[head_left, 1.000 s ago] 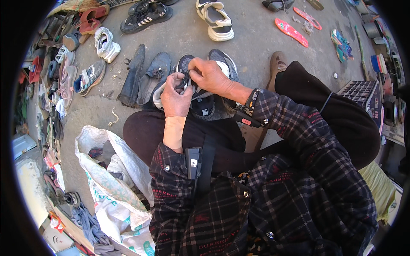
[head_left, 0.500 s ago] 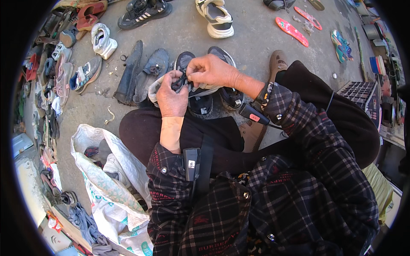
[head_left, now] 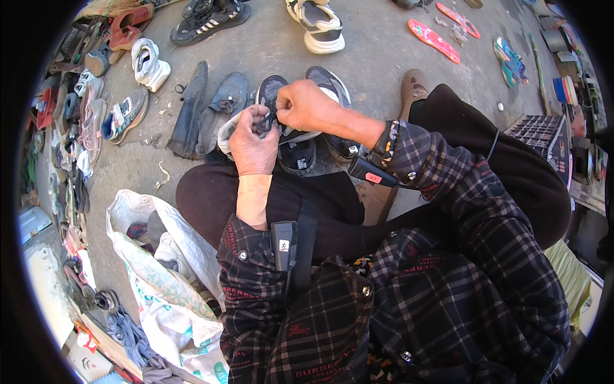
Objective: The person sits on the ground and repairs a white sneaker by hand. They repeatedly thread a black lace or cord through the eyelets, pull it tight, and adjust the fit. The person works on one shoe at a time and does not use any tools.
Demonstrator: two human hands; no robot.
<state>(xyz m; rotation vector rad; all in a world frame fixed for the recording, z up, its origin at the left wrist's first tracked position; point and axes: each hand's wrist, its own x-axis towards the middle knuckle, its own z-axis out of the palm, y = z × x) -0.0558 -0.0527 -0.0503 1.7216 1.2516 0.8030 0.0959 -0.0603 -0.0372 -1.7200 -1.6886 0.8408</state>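
My left hand [head_left: 256, 148] is closed, its thumb and fingers pinching a dark shoelace [head_left: 267, 121] on a pale-edged shoe [head_left: 225, 137]. Most of that shoe is hidden behind my hands. Close beside it, my right hand [head_left: 308, 109] is also closed, fingertips pinched at the same dark lace. Under and beyond my hands stands a pair of dark grey sneakers, whose right one [head_left: 327, 80] shows its toe. Their black heels [head_left: 297, 155] face my lap. Just left of the held shoe lie a grey-blue flat shoe [head_left: 229, 99] and a dark shoe [head_left: 190, 115] tipped on its side.
A white woven sack [head_left: 153, 269] with shoes inside stands by my left knee. White sneakers [head_left: 149, 65], a black striped sneaker [head_left: 210, 22], red insoles [head_left: 435, 40] and a teal shoe [head_left: 510, 63] lie around. Rows of shoes line the left; a dark crate [head_left: 537, 131] stands right.
My right hand has shifted slightly left and tilted, still pinching by the lace. My left hand stays nearly in place. The whole view has moved a little.
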